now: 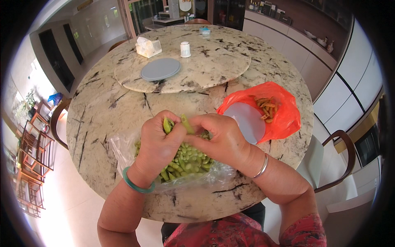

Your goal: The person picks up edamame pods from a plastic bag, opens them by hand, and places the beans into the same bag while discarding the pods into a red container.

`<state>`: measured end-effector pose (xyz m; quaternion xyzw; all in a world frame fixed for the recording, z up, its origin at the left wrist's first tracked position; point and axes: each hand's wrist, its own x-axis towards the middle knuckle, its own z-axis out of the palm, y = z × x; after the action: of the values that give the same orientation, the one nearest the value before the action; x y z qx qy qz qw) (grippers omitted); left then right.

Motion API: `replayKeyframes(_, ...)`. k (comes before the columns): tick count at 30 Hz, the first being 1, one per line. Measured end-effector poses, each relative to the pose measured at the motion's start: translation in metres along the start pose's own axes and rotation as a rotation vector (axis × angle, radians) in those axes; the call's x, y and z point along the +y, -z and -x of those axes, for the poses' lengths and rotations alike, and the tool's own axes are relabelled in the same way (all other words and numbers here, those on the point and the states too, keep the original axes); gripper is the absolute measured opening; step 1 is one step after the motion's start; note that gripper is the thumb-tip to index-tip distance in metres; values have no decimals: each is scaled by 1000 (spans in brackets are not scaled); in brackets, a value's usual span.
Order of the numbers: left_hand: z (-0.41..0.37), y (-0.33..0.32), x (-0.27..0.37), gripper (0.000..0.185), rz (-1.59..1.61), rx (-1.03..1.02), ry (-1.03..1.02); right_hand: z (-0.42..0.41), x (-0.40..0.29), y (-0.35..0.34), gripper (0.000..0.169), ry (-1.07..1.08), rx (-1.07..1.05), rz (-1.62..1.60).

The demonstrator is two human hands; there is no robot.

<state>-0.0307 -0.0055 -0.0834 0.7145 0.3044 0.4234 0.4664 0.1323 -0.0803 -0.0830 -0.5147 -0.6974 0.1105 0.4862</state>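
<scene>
My left hand [160,142] is closed around a green bean pod [168,124], whose top sticks out between thumb and fingers. Beside it my right hand [220,136] pinches another green pod [186,124] between thumb and fingers, the two hands nearly touching. Below them a clear plastic bag [123,152] lies spread on the stone table, with many shelled green beans [188,157] and whole pods [169,173] on it. My wrists partly hide the heap. To the right, a red plastic bag [282,115] holds brownish pods [268,108], with a grey round lid or plate [246,120] at its opening.
A round marbled turntable [213,72] stands on the stone table [92,129]. On it are a grey round lid [161,69], a white cup [185,50], a tissue pack [148,47] and a small blue-and-white packet [204,31]. Chairs stand left [55,123] and right [350,154].
</scene>
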Motion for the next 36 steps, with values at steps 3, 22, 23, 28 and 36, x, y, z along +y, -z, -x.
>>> replayKeyframes(3, 1, -2, 1, 8, -62, -2, -80, 1, 3, 0, 17, 52, -1, 133)
replayKeyframes(22, -5, 18, 7, 8, 114, -86, 149, -2, 1, -2, 28, -581, -192, -780)
replayKeyframes(23, -5, 19, 8, 8, 123, -94, 167, -2, 3, -2, 28, -580, -215, -786)
replayKeyframes(28, -8, 25, 13, 7, 104, -180, 189, -1, 14, 3, 31, -619, -263, -867)
replayKeyframes(36, -10, 25, 21, 15, 142, -140, 190, -3, 18, 4, 29, -508, -273, -683)
